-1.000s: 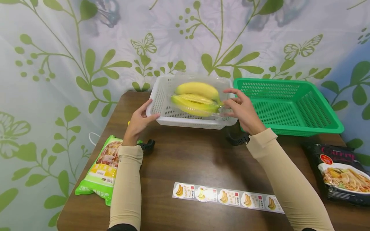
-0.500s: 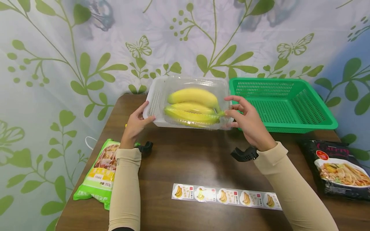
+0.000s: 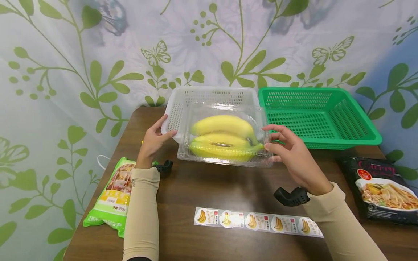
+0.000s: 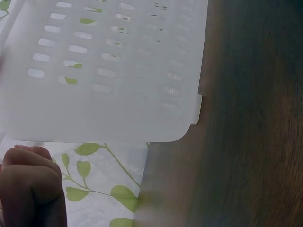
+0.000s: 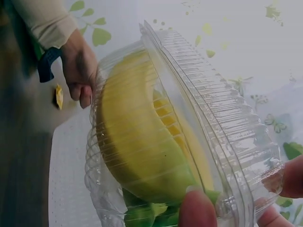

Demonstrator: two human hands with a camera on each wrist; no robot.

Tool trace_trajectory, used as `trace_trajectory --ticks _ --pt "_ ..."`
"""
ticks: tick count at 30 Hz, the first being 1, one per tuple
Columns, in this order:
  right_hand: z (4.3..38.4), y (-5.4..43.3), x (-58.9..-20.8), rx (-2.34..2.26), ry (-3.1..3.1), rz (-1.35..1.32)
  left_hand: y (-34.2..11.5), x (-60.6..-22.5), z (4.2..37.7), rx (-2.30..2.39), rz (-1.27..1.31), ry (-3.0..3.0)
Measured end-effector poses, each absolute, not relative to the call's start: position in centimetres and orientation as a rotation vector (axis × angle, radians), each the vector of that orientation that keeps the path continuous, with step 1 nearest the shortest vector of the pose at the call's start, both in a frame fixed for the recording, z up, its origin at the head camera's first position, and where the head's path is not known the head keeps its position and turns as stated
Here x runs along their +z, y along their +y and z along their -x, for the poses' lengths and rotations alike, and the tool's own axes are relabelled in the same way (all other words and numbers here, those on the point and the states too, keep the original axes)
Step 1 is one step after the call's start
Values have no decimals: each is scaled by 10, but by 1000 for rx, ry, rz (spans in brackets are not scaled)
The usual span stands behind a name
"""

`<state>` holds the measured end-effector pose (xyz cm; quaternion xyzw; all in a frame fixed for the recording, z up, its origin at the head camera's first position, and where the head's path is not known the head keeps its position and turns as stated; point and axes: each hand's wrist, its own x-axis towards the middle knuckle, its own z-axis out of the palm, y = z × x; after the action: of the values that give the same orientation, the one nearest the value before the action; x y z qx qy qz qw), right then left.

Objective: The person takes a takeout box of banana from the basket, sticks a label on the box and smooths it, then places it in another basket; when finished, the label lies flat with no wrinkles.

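My right hand [image 3: 290, 150] grips the right end of a clear plastic clamshell box [image 3: 196, 152], thumb on the near side and fingers behind. Yellow bananas [image 3: 223, 125] with greenish stems lie inside the box; the right wrist view shows its ridged walls up close. The box is held over the front of a white perforated basket [image 3: 173, 112] and covers part of it. At that basket's left end, my left hand [image 3: 155, 139] holds the rim between thumb and fingers. The left wrist view shows the white basket's slotted side above the curled fingers [image 4: 31, 175].
A green perforated basket [image 3: 352, 127] stands to the right. A black noodle packet [image 3: 382, 188] lies at the right, a green food bag [image 3: 112, 199] at the left. A strip of banana stickers [image 3: 251, 221] lies near the front of the brown table [image 3: 183, 195].
My right hand has lifted the box of bananas from inside the white basket and drawn it towards me. My left hand stays on the basket's left rim.
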<state>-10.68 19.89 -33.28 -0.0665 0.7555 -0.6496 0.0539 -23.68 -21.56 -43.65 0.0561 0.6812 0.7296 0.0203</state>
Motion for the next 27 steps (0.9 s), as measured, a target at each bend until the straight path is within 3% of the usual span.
trace_trajectory --ticks 27 --pt "59 225 -389 -1845 2425 318 -217 -436 237 2243 -179 2127"
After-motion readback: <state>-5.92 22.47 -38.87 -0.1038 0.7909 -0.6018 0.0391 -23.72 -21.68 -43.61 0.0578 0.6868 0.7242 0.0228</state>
